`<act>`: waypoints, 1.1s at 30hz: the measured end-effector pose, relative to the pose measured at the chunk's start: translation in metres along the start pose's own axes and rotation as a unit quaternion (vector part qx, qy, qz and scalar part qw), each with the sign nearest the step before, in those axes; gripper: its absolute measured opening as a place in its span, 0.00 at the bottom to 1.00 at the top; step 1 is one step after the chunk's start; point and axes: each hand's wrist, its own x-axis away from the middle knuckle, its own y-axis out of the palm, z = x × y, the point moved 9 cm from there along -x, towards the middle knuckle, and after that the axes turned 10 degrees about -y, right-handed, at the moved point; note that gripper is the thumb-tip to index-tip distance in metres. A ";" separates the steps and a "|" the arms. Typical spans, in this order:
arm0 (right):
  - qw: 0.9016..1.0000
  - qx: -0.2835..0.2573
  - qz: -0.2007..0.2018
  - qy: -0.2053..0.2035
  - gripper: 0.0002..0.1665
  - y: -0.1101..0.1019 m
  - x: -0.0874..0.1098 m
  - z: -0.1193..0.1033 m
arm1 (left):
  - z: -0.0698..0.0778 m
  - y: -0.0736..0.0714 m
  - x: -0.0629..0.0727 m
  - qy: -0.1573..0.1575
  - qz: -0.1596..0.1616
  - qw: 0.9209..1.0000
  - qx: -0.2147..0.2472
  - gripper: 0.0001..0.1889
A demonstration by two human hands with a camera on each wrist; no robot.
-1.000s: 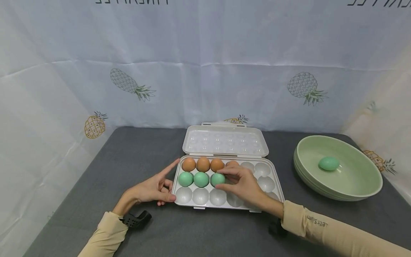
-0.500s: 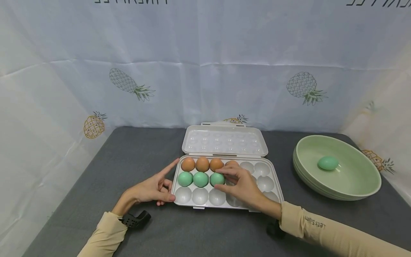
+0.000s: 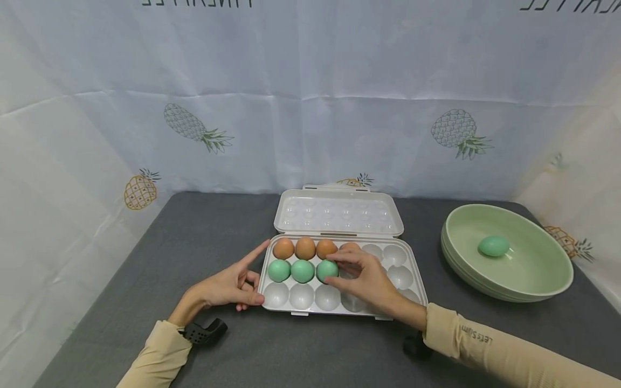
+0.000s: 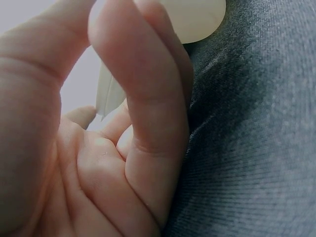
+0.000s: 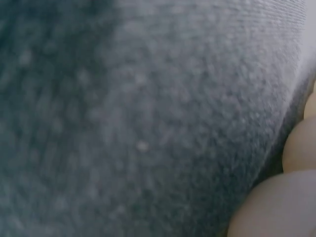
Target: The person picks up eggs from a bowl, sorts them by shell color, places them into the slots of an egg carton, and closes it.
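A white egg tray (image 3: 290, 312) lies in the head view with its lid (image 3: 339, 213) laid back. Brown eggs (image 3: 305, 248) sit in its back row, the rightmost partly behind the right fingers. Two green eggs (image 3: 303, 271) fill cups at the left of the middle row. My right hand (image 3: 367, 279) pinches a third green egg (image 3: 327, 271) between thumb and fingers, at the third middle cup. The left hand (image 3: 231, 285) rests against the tray's left side, index finger and thumb stretched along it, other fingers bent; they fill much of the left wrist view (image 4: 153, 123).
To the right stands a stack of pale green bowls (image 3: 526, 275), with one green egg (image 3: 494, 246) in the top one. Dark grey cloth (image 3: 218, 215) covers the table. A pineapple-print curtain (image 3: 301, 134) hangs behind it. Tray cups (image 5: 281, 207) edge into the right wrist view.
Both hands keep their places at the tray, the right still pinching the green egg. The whole head view has shifted very slightly left.
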 end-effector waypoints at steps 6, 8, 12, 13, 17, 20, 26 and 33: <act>0.999 -0.035 0.021 0.028 0.23 -0.014 0.000 0.003 | 0.000 0.001 -0.001 0.002 0.000 1.000 -0.002 0.62; 0.997 -0.038 0.027 0.057 0.24 -0.019 0.001 0.006 | 0.001 0.001 -0.001 0.008 -0.002 1.000 -0.002 0.62; 0.993 -0.044 0.032 0.107 0.26 -0.031 0.002 0.009 | 0.002 0.002 -0.001 0.022 -0.007 1.000 -0.002 0.62; 0.992 -0.047 0.033 0.113 0.27 -0.034 0.003 0.009 | 0.002 0.002 -0.001 0.023 -0.008 1.000 -0.001 0.62; 0.993 -0.040 0.043 0.107 0.28 -0.054 0.004 0.000 | 0.002 0.003 -0.001 0.024 -0.012 1.000 0.001 0.62; 0.994 -0.028 0.065 0.082 0.26 -0.076 0.002 -0.010 | 0.003 0.003 -0.001 0.025 -0.012 1.000 -0.002 0.62; 0.993 -0.040 0.100 0.057 0.22 -0.118 0.006 -0.020 | 0.003 0.001 0.000 0.026 -0.009 1.000 -0.007 0.62; 0.990 -0.048 0.123 0.042 0.21 -0.156 0.020 -0.021 | 0.002 0.001 0.000 0.027 -0.010 1.000 -0.007 0.62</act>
